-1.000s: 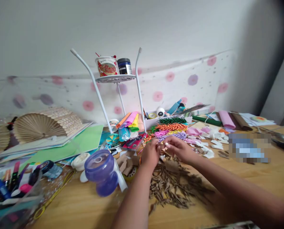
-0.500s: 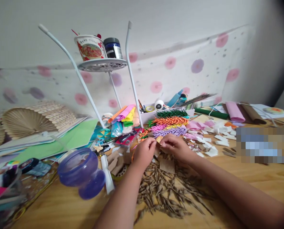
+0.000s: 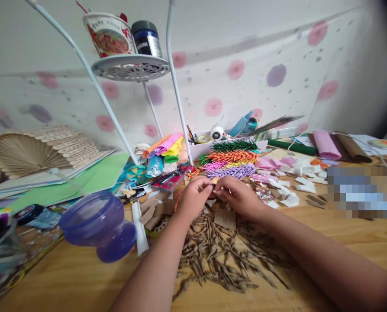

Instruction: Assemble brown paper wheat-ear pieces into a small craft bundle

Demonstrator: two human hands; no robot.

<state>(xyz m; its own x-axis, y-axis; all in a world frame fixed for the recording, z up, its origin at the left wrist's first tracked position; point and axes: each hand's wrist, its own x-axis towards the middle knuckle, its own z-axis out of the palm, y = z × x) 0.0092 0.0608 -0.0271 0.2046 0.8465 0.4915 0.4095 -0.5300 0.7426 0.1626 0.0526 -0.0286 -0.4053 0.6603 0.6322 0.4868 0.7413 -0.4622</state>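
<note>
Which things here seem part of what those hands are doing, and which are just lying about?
Probably in use, being near the left hand and right hand: twisted brown papery strips, flat brown square scrap.

Apparently just lying about: translucent purple goblet-shaped container, beige pleated fan, white printed paper bowl.

Anything pinched is hidden.

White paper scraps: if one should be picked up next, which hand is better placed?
Probably the right hand: the white paper scraps lie on its side, and the left hand would likely have to reach across it.
</note>
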